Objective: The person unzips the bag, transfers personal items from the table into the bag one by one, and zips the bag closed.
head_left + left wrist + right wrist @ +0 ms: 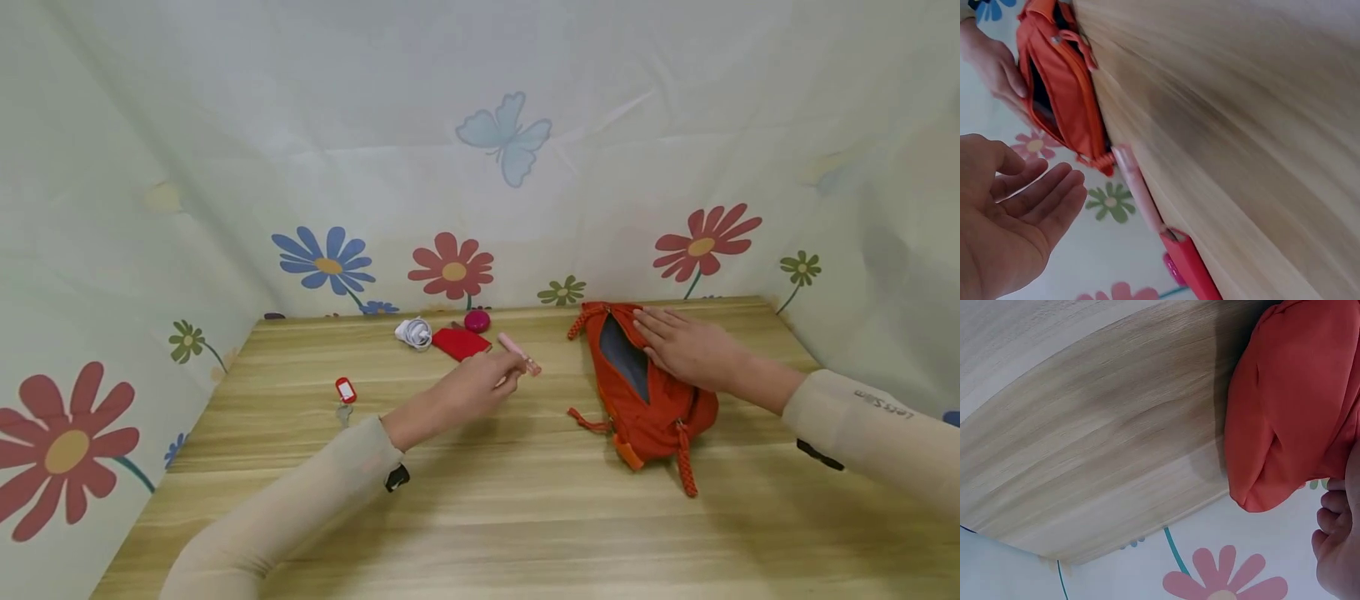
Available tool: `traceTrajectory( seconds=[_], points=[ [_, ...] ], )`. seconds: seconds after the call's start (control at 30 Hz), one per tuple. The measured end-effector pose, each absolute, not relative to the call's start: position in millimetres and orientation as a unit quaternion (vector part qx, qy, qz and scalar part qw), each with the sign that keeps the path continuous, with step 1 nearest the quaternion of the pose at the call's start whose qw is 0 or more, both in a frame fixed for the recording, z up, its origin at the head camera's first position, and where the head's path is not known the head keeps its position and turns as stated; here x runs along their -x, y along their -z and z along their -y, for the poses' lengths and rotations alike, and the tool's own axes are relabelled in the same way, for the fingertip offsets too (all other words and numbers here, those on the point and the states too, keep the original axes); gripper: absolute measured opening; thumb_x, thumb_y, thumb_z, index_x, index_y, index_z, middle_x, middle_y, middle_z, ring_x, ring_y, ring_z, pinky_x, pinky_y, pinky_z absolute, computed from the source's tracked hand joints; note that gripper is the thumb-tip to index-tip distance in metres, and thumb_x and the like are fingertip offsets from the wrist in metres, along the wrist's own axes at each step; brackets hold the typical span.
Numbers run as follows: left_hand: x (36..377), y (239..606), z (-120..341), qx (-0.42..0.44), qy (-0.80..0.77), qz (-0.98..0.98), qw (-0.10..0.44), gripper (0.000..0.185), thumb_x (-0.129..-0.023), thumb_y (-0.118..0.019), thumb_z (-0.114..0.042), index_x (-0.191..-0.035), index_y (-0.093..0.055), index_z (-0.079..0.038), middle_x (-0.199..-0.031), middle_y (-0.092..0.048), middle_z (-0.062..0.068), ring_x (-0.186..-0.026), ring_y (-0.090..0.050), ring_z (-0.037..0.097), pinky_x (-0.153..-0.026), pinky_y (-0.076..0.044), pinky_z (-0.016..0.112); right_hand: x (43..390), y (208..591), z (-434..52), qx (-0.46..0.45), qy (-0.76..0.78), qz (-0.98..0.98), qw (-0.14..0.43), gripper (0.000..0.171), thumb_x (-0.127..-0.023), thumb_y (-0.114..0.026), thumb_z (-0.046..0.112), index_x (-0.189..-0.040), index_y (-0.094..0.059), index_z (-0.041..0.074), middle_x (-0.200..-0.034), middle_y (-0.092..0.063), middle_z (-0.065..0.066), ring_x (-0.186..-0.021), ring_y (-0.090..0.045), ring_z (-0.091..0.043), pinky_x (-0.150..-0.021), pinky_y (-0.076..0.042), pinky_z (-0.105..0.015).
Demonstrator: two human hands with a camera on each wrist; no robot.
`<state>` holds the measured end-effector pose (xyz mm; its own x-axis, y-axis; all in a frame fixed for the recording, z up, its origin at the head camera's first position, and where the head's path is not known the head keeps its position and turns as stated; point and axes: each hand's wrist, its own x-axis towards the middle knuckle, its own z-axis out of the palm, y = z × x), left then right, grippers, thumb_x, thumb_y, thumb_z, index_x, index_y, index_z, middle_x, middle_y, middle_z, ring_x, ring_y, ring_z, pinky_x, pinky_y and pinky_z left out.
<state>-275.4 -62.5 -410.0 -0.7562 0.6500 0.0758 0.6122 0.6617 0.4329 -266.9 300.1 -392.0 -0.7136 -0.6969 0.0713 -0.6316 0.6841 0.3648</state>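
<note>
An orange-red zippered bag [652, 408] lies on the table, its zip parted over a grey lining. My right hand [693, 350] rests on the bag beside the opening, fingers stretched along its edge. Just above the table, my left hand [476, 387] hovers by a slim pink tube [513, 345] with a clear end. In the left wrist view, this left hand [1016, 215] has loosely bent fingers and holds nothing. The bag [1063, 87] and the tube [1138, 187] appear beyond it. Red fabric of the bag [1297, 406] fills the right wrist view's upper right.
Behind my left hand lie a red flat case [459, 342], a round magenta item [477, 321] and a white charger with coiled cable [414, 333]. A key with a red tag [346, 390] lies farther left. A flower-printed sheet [375, 167] surrounds the wooden table [525, 517].
</note>
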Motion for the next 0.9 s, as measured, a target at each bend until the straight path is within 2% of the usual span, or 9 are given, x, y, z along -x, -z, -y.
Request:
traceTrajectory(
  seconds=[0.17,0.33,0.47,0.63,0.73,0.83,0.9],
  points=[
    [297,415,85,-0.328,-0.165,-0.930,-0.002,0.021,-0.102,-0.060,-0.014,-0.120,-0.066,-0.005,-0.103,-0.069,0.004,-0.084,-0.060,0.016,-0.077,-0.056,0.030,268,390,-299,-0.358,0.160,0.915,0.095,0.053,-0.103,-0.058,0.023,-0.143,-0.050,-0.010,-0.150,-0.047,-0.028,-0.141,-0.043,-0.042,-0.114,-0.038,-0.052],
    [314,420,120,-0.281,-0.128,-0.951,-0.020,0.016,-0.100,-0.061,-0.010,-0.114,-0.065,-0.003,-0.097,-0.067,0.007,-0.082,-0.059,0.020,-0.075,-0.054,0.036,267,389,-298,-0.346,0.151,0.922,0.083,0.053,-0.103,-0.057,0.022,-0.144,-0.049,-0.010,-0.151,-0.046,-0.028,-0.142,-0.042,-0.042,-0.115,-0.037,-0.053],
    [314,420,153,-0.248,-0.105,-0.963,-0.009,0.021,-0.100,-0.060,-0.012,-0.118,-0.063,-0.002,-0.104,-0.068,0.010,-0.085,-0.061,0.022,-0.077,-0.056,0.039,267,388,-297,-0.341,0.142,0.926,0.071,0.054,-0.104,-0.057,0.023,-0.145,-0.048,-0.010,-0.152,-0.045,-0.027,-0.143,-0.041,-0.042,-0.115,-0.036,-0.053],
    [299,415,196,-0.224,-0.062,-0.972,0.014,0.030,-0.099,-0.060,-0.013,-0.127,-0.061,-0.002,-0.122,-0.065,0.016,-0.104,-0.063,0.035,-0.087,-0.055,0.049,269,386,-296,-0.343,0.133,0.928,0.062,0.053,-0.104,-0.056,0.023,-0.145,-0.048,-0.010,-0.152,-0.045,-0.028,-0.142,-0.041,-0.043,-0.115,-0.036,-0.054],
    [286,414,220,-0.208,-0.042,-0.977,0.039,0.033,-0.100,-0.058,-0.013,-0.130,-0.059,-0.001,-0.126,-0.062,0.020,-0.111,-0.059,0.044,-0.093,-0.051,0.055,270,384,-296,-0.343,0.125,0.929,0.055,0.053,-0.104,-0.056,0.022,-0.145,-0.048,-0.010,-0.152,-0.044,-0.029,-0.143,-0.040,-0.044,-0.115,-0.036,-0.054],
    [275,415,240,-0.194,-0.041,-0.978,0.064,0.034,-0.102,-0.055,-0.014,-0.132,-0.056,0.002,-0.126,-0.060,0.025,-0.116,-0.055,0.046,-0.100,-0.044,0.060,271,381,-296,-0.340,0.118,0.932,0.047,0.053,-0.104,-0.056,0.021,-0.145,-0.048,-0.010,-0.152,-0.044,-0.029,-0.143,-0.040,-0.044,-0.115,-0.036,-0.055],
    [269,417,249,-0.180,-0.045,-0.979,0.079,0.035,-0.102,-0.054,-0.016,-0.131,-0.055,0.004,-0.123,-0.058,0.026,-0.114,-0.054,0.045,-0.101,-0.040,0.062,271,380,-296,-0.338,0.117,0.933,0.043,0.053,-0.104,-0.057,0.021,-0.145,-0.048,-0.010,-0.152,-0.044,-0.029,-0.143,-0.040,-0.044,-0.115,-0.036,-0.055]
  ],
)
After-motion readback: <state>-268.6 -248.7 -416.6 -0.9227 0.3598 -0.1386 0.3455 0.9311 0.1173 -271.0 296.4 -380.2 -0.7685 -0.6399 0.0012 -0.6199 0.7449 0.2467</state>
